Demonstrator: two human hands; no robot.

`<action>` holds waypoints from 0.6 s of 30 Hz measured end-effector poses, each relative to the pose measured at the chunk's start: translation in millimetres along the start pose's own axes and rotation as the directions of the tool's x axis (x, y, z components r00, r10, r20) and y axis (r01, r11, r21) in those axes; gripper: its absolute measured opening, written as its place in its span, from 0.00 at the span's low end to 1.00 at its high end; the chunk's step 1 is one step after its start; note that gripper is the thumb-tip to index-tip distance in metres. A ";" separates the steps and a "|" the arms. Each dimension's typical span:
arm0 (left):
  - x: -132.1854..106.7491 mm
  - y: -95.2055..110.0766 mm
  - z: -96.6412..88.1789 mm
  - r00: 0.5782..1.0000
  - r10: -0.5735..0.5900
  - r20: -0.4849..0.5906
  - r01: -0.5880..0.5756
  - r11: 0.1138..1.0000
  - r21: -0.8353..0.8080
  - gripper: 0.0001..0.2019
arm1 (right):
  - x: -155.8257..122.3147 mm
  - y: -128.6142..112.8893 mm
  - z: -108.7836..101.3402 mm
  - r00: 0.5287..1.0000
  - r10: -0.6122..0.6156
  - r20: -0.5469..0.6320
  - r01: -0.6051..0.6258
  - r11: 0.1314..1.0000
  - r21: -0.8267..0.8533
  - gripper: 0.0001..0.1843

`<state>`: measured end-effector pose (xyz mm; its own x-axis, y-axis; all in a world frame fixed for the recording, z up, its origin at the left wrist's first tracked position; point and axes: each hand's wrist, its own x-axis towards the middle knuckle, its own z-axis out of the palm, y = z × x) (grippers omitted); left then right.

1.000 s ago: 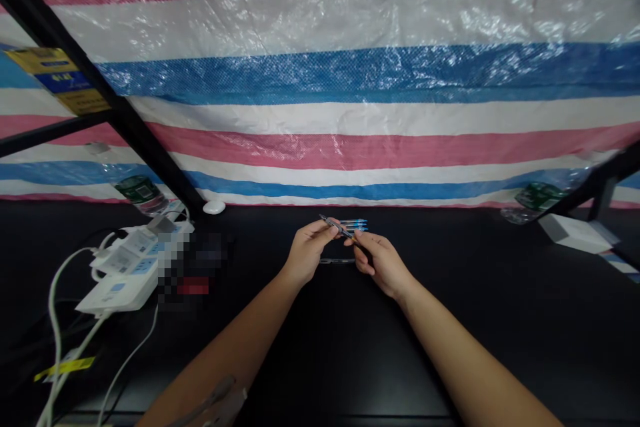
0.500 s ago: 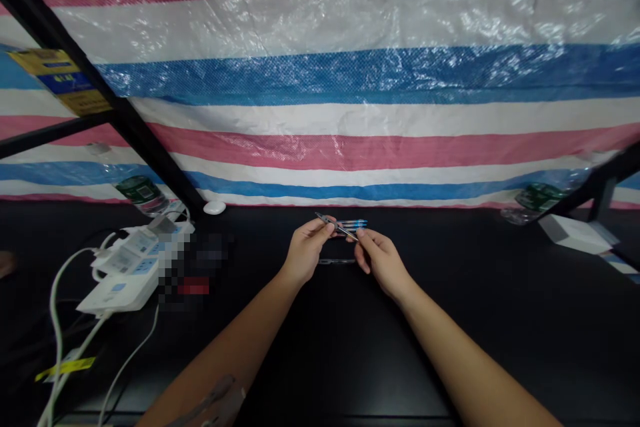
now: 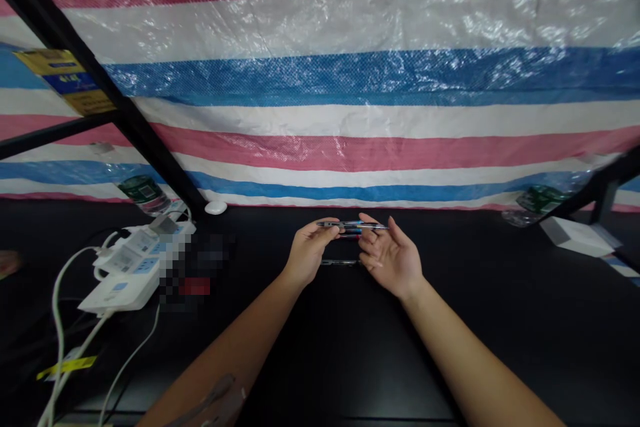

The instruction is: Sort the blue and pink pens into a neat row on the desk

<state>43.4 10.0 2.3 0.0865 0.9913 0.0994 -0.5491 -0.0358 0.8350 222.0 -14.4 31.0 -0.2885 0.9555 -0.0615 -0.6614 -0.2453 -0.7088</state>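
Judging by the hold, midway through handling a slim dark pen (image 3: 345, 225) at the centre of the frame: pinched near one end by thumb and fingers of the left hand (image 3: 306, 247), almost level, too small to tell whether whole or in parts. At its other end, right of centre, spread loosely with palm upturned on the right hand (image 3: 393, 260); cannot tell whether touching. Next, probably calling for closing the right fingers on that end, without brushing the second pen (image 3: 339, 262) just below on the black table (image 3: 350, 353).
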 end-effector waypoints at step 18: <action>-1.2 1.1 1.7 0.999 -0.037 0.002 0.037 0.999 -0.011 0.13 | 0.0 3.9 2.8 0.993 -0.111 -0.046 0.111 0.994 -0.010 0.21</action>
<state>44.1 8.6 4.0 0.1087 0.9917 0.0691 -0.5542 0.0027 0.8323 217.5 -15.8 30.2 -0.1815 0.9833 -0.0146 -0.6819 -0.1365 -0.7186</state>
